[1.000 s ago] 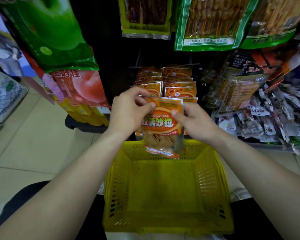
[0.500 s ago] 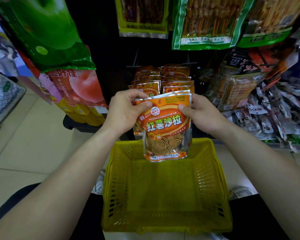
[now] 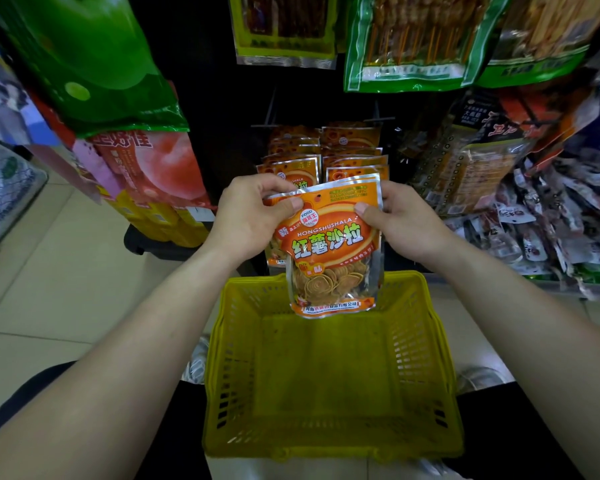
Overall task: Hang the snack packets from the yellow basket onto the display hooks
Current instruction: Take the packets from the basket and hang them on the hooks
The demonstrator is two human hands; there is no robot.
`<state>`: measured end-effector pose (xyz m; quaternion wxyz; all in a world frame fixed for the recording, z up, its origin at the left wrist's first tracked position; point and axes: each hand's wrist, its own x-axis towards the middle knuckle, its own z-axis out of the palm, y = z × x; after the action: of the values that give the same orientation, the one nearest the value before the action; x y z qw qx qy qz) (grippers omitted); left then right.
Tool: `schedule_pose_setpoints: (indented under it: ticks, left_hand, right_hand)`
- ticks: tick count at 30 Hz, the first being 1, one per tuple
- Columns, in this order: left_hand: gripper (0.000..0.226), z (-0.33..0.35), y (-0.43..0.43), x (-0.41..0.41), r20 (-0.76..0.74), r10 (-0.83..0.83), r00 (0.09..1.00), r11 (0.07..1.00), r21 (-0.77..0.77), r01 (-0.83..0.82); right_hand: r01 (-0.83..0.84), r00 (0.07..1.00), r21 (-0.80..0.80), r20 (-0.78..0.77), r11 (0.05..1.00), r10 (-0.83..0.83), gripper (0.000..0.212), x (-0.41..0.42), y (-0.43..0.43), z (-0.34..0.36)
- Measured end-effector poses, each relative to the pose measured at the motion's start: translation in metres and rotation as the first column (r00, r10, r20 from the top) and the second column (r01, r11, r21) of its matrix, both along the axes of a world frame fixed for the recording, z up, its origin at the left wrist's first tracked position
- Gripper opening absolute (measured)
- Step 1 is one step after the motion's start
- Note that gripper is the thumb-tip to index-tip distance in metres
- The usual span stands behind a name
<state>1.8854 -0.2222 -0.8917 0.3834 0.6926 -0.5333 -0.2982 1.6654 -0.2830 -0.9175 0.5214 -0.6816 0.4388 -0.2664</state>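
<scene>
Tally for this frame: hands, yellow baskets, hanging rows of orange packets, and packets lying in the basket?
Hands: 2, left hand and right hand, both gripping the front packet
Yellow basket: 1
Hanging rows of orange packets: 2
Packets lying in the basket: 0
Total: 5

The ends of my fingers hide behind the orange packets (image 3: 329,244), on my left hand (image 3: 246,220) and my right hand (image 3: 406,223). I can't count how many packets I hold. They cover the lower hung packets (image 3: 354,147). The top edge cuts off the big green bag (image 3: 84,46).
</scene>
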Motion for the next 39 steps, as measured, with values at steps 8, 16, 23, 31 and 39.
schedule_pose_setpoints:
  ticks: [8, 16, 23, 31, 39]
  left_hand:
    - [0.009, 0.001, 0.001, 0.0, 0.007, -0.016, 1.0, 1.0, 0.008, 0.016]
    - [0.006, -0.001, 0.001, -0.002, 0.076, -0.042, 0.996, 0.999, 0.006, 0.042]
    - [0.01, -0.015, 0.008, -0.021, 0.239, -0.216, 0.947, 0.976, 0.017, 0.218]
    - [0.012, -0.022, 0.004, -0.032, 0.21, -0.212, 0.954, 0.977, 0.027, 0.211]
    - [0.042, -0.029, -0.006, -0.012, 0.178, -0.109, 0.978, 0.99, 0.106, 0.091]
  right_hand:
    - [0.003, 0.999, -0.001, -0.033, 1.0, -0.003, 0.031, -0.001, 0.0, 0.0]
    - [-0.01, 0.999, 0.059, -0.032, 0.998, 0.012, 0.024, -0.003, -0.002, -0.001]
    - [-0.188, 0.945, -0.393, -0.323, 0.9, 0.057, 0.027, -0.008, 0.001, 0.017]
    - [-0.335, 0.741, -0.318, -0.67, 0.887, 0.039, 0.017, 0.001, 0.01, 0.009]
    - [-0.22, 0.753, -0.444, -0.643, 0.869, -0.138, 0.019, -0.032, -0.015, 0.028]
